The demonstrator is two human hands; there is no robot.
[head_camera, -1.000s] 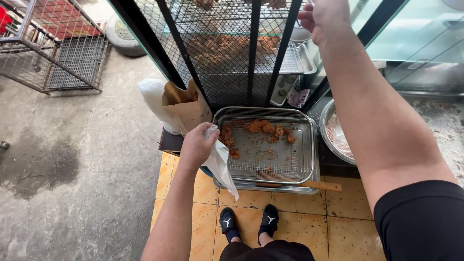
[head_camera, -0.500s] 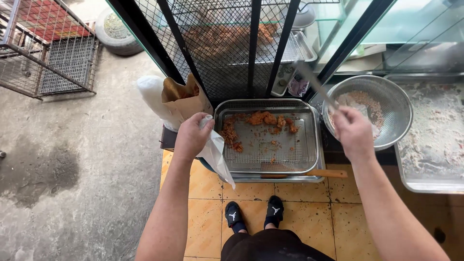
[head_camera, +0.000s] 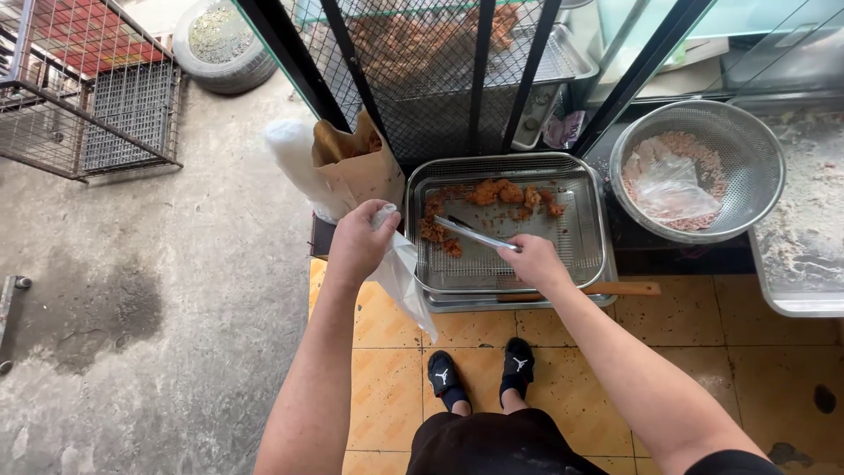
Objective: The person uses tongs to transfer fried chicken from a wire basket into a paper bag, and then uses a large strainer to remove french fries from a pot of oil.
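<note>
Moved: the right hand (head_camera: 534, 262), which was hovering at the sieve bowl half a second ago, is now reaching over the tray and gripping metal tongs (head_camera: 475, 234).
Right fingers: closing tight around the tongs' handle end; the tips are pointing toward the fried pieces (head_camera: 497, 193).
Left hand (head_camera: 356, 246): fingers are clutching a thin clear plastic bag (head_camera: 406, 281) and the brown paper bag (head_camera: 359, 171), held just left of the tray.
Tray (head_camera: 591, 230): shiny rectangular steel with a wire rack; crumbly orange-brown fried pieces are lying along its far and left sides.
Sieve bowl (head_camera: 747, 145): round steel mesh, holding pale crumb and a crumpled plastic sheet.
Floor: yellow tiles (head_camera: 387, 387) underfoot.
</note>
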